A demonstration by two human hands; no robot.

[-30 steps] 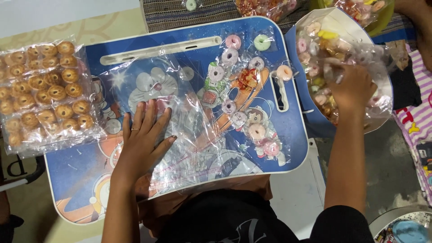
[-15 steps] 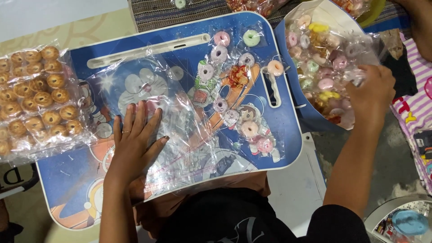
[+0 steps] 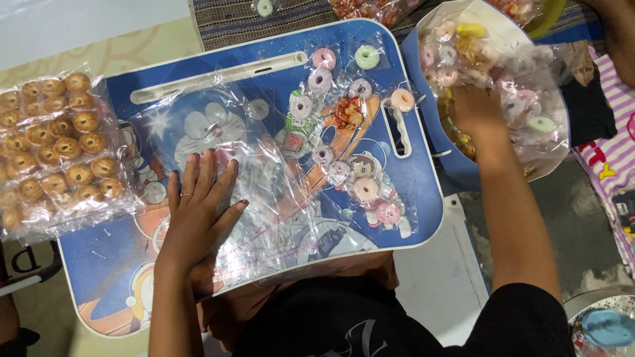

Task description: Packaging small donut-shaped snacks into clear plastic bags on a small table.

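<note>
At the far left a clear plastic packet of round golden biscuits (image 3: 56,149) lay flat, half on the blue cartoon-printed lap tray with a white rim (image 3: 417,192) that served as the worktop. Just right of it, near the person, the left hand (image 3: 198,215) lay palm down with fingers spread and flat, not gripping, pressing on a loose stack of clear, empty cellophane bags (image 3: 264,178) that covered the tray's left and middle. These bags looked very light, thin and slippery, likely to slide over one another or lift in a draught, so a flat press, or a pinch at one open edge, would seem the way to take one. Further right, small ring-shaped candies in individual clear wrappers (image 3: 344,125), pink, green, orange and lilac, lay scattered over the tray's far and right part; they seemed light, hard and easy to pinch by the wrapper. Right of the tray, the right hand (image 3: 473,109) reached into a large clear bag of the same wrapped candies (image 3: 522,112), held in a blue and white tub (image 3: 456,173); its fingers were buried among the wrappers, so whether its grip was pressed on a candy could not be told.
</note>
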